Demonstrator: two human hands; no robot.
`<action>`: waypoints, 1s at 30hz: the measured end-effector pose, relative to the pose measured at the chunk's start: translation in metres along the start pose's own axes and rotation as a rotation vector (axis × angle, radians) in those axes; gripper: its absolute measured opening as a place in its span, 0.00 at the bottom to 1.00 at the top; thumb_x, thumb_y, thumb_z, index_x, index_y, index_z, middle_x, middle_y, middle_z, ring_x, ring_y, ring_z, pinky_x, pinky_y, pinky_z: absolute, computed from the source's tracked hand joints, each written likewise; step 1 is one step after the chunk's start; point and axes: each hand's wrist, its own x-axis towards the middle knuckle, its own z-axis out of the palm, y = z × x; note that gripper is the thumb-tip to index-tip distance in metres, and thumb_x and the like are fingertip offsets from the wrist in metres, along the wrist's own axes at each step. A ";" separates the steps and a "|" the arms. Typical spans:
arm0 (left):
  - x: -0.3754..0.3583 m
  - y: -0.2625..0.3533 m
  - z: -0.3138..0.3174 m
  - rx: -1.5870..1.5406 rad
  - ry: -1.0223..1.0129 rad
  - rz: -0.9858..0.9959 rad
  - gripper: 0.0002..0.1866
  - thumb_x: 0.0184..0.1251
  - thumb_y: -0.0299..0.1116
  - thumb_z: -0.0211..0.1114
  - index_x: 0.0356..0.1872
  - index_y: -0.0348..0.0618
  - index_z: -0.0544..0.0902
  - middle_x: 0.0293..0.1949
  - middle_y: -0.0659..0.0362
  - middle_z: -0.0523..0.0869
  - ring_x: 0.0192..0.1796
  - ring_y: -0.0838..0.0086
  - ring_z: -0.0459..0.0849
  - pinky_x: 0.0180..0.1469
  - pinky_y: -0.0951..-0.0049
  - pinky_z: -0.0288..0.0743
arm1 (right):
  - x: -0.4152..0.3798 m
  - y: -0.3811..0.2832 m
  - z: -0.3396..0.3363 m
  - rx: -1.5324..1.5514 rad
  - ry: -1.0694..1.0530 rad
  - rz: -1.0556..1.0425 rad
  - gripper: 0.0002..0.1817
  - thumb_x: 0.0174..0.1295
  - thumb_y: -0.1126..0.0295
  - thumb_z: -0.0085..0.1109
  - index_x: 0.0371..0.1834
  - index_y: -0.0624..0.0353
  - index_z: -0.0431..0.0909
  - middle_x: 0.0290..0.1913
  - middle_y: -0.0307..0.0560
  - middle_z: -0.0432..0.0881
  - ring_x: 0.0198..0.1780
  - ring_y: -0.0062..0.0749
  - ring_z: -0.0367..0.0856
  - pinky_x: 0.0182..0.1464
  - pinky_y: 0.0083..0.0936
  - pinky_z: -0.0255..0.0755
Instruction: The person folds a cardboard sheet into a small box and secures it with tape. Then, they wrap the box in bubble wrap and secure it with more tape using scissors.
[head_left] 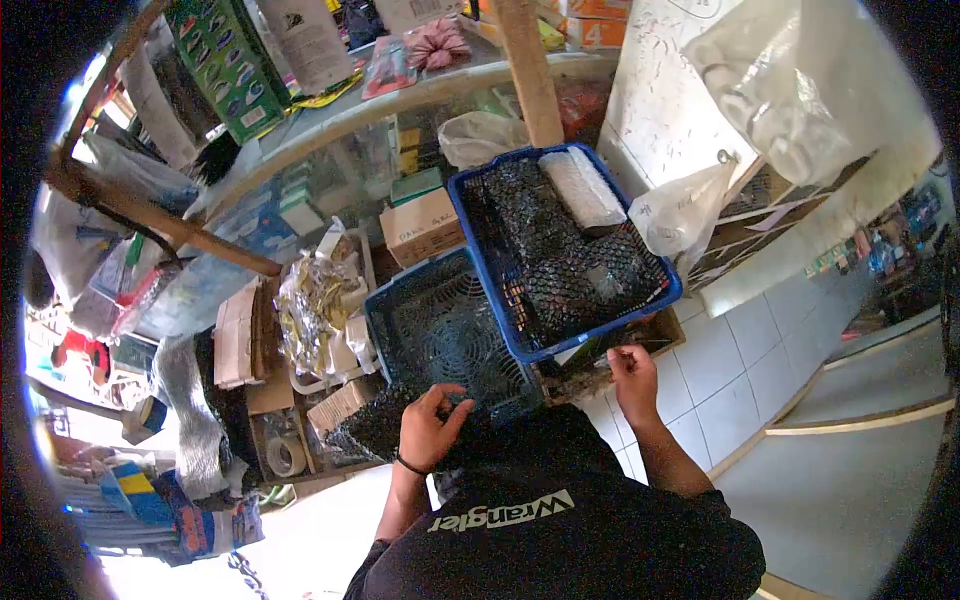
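Note:
My left hand (432, 428), with a dark band at the wrist, hovers by the near edge of a dark blue-grey plastic basket (440, 310). Its fingers are loosely curled with a gap between the tips, and nothing shows between them. Beside it lies black bubble wrap (368, 428). To the right, my right hand (634, 384) is closed in a pinch just below a blue basket (520, 342); what the fingertips hold, if anything, is too small to name. That blue basket contains black bubble wrap (600, 290) and a white wrapped roll (582, 188).
A cardboard box (424, 228) stands behind the baskets. Left of them is a tray with shiny crumpled packets (322, 300), beside folded cardboard (238, 335) and a tape roll (285, 456). A glass display counter (350, 160) runs behind; a wooden post (530, 80) rises there.

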 end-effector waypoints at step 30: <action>0.011 0.006 0.009 -0.052 0.025 -0.008 0.06 0.56 0.27 0.66 0.32 0.36 0.81 0.25 0.54 0.81 0.26 0.71 0.79 0.31 0.74 0.71 | -0.042 0.017 -0.016 -0.168 -0.041 -0.005 0.11 0.52 0.73 0.65 0.37 0.60 0.73 0.33 0.44 0.79 0.31 0.27 0.78 0.35 0.24 0.73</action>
